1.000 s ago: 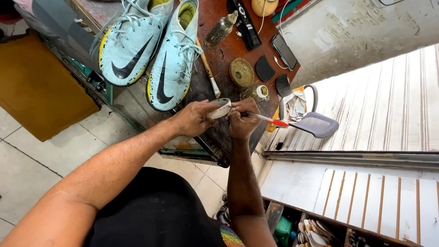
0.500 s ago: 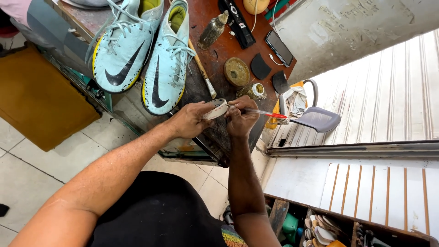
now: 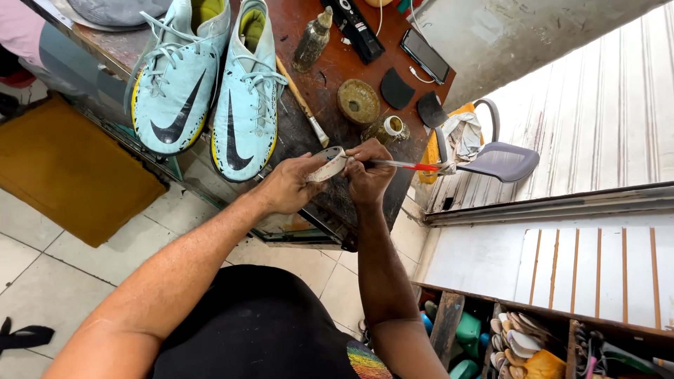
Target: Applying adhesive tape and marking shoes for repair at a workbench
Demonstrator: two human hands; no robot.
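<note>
Hands met over the near edge of the counter (image 3: 330, 67).

The left hand (image 3: 288, 186) held a small tin (image 3: 330, 163); the right hand (image 3: 368, 175), touching it, held a brush (image 3: 404, 165) pointing right. Two shoes (image 3: 210, 84) lay side by side to the left. A round lid (image 3: 358, 102) and a jar (image 3: 386, 128) stood just behind the hands, a bottle (image 3: 312, 38) farther back, a phone (image 3: 425, 55) at the far right.

A shoe-repair workshop. A stained wooden bench (image 3: 330, 77) carries pale-blue football boots (image 3: 210, 84), cut rubber heel pieces (image 3: 397, 90) and a glue jar (image 3: 386, 128). Loose soles (image 3: 516, 333) fill floor-level compartments beside it.
</note>
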